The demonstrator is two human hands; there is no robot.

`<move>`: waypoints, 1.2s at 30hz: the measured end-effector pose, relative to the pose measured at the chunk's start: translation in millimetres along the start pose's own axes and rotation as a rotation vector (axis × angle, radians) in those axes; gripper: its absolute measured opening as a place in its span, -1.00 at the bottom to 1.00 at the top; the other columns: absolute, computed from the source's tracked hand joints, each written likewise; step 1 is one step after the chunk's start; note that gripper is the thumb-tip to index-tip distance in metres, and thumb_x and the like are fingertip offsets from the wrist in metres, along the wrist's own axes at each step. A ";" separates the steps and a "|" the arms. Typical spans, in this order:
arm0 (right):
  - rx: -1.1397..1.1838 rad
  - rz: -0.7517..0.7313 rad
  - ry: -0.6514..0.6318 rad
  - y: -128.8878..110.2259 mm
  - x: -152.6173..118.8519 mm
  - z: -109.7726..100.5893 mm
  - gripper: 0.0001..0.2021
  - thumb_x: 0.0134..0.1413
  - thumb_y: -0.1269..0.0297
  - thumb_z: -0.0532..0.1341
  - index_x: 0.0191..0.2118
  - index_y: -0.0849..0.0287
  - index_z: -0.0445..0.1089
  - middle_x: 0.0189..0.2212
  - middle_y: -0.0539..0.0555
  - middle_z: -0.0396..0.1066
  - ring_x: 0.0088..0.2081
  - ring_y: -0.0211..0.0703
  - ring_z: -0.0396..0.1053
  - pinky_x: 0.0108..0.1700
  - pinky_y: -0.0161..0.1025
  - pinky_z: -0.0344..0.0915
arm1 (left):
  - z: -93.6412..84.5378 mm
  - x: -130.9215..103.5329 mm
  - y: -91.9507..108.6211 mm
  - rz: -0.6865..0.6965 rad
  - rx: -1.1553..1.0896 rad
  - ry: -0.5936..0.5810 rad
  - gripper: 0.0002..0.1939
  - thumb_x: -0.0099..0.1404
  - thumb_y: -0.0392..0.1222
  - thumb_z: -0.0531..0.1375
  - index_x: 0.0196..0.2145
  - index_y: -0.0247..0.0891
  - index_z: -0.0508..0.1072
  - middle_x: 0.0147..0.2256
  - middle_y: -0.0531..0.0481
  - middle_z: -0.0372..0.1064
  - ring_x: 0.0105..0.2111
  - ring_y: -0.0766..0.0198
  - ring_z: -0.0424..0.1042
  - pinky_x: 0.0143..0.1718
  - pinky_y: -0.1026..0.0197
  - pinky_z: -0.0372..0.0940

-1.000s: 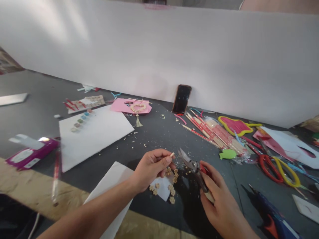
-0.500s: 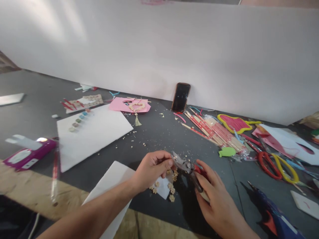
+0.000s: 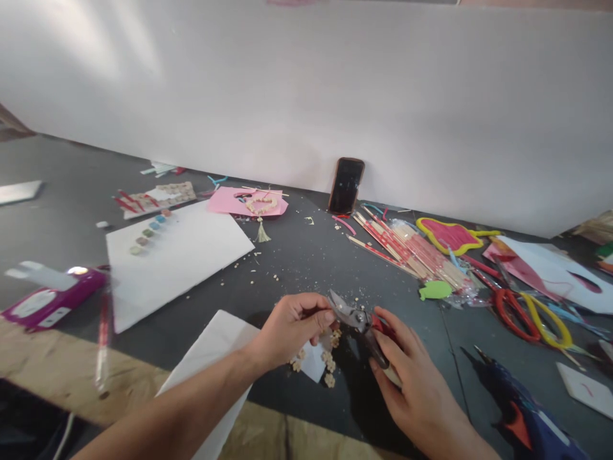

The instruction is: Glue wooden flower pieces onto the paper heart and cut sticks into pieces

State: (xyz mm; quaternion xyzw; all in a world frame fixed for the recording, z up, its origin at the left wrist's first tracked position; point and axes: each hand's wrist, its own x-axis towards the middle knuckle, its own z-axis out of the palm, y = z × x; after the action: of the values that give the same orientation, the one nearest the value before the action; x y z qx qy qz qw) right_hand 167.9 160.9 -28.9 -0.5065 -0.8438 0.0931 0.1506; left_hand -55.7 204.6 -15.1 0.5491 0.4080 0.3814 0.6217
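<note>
My right hand [image 3: 407,364] is wrapped round the handles of the pruning shears [image 3: 357,319], whose metal jaws point up and left. At the jaws, my left hand [image 3: 297,322] is closed in a pinch; what lies between thumb and finger is too small or hidden to name. Several small tan flower-shaped pieces [image 3: 329,362] lie below the hands, on and around a small white paper [image 3: 313,361]. Tiny crumbs are scattered over the dark table [image 3: 306,262] beyond the shears.
A phone [image 3: 347,185] leans on the white wall. Packed sticks [image 3: 407,246], red-handled scissors [image 3: 514,315] and a blue glue gun [image 3: 527,409] lie right. White sheets [image 3: 177,262], a purple tool [image 3: 55,297] and a beaded loop [image 3: 262,204] lie left.
The view has shifted very slightly. Both hands and the shears keep nearly the same place, with the right fingers a little closer round the handles.
</note>
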 end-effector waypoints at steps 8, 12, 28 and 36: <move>-0.014 -0.017 0.050 0.6 -0.1 0.1 -0.68 0.09 0.40 0.07 0.00 0.12 0.18 0.13 0.20 0.13 0.10 -0.02 0.18 0.05 -0.05 0.25 | 0.1 -0.5 1.3 -0.005 -0.045 -0.003 -0.73 0.20 -0.07 0.17 -0.48 -0.36 0.44 -0.58 0.09 0.28 -0.67 0.51 0.12 -0.61 0.41 0.09; -0.029 0.066 0.126 -3.0 1.4 1.5 -0.50 0.11 0.28 0.08 0.15 0.24 -0.02 0.05 0.29 0.24 0.03 0.01 0.28 -0.04 -0.06 0.32 | 0.4 -2.4 3.4 -0.015 -0.017 0.000 -0.71 0.18 -0.05 0.18 -0.49 -0.36 0.47 -0.60 0.08 0.29 -0.67 0.49 0.13 -0.61 0.40 0.09; -0.099 0.155 -0.076 -7.8 0.8 -4.1 -0.47 0.01 0.42 0.04 0.15 0.18 0.00 -0.16 0.19 0.37 -0.19 -0.03 0.39 -0.19 -0.11 0.36 | 4.6 -3.9 8.5 -0.080 -0.032 0.029 -0.77 0.10 -0.09 0.23 -0.49 -0.35 0.45 -0.66 0.13 0.24 -0.70 0.49 0.16 -0.64 0.40 0.09; -0.192 0.118 0.001 -5.7 2.2 -4.4 -0.33 -0.03 0.42 0.08 0.24 0.15 -0.12 -0.13 0.19 0.35 -0.16 0.05 0.32 -0.16 -0.02 0.31 | 4.0 -3.8 7.0 -0.100 -0.012 0.083 -0.72 0.08 -0.03 0.26 -0.55 -0.33 0.40 -0.70 0.11 0.26 -0.71 0.47 0.18 -0.68 0.41 0.06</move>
State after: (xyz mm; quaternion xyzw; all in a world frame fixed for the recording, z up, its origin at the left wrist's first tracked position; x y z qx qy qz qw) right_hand 163.7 160.2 -22.7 -0.5673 -0.8176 0.0203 0.0960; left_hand -53.7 200.4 -7.5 0.5081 0.4578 0.3748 0.6259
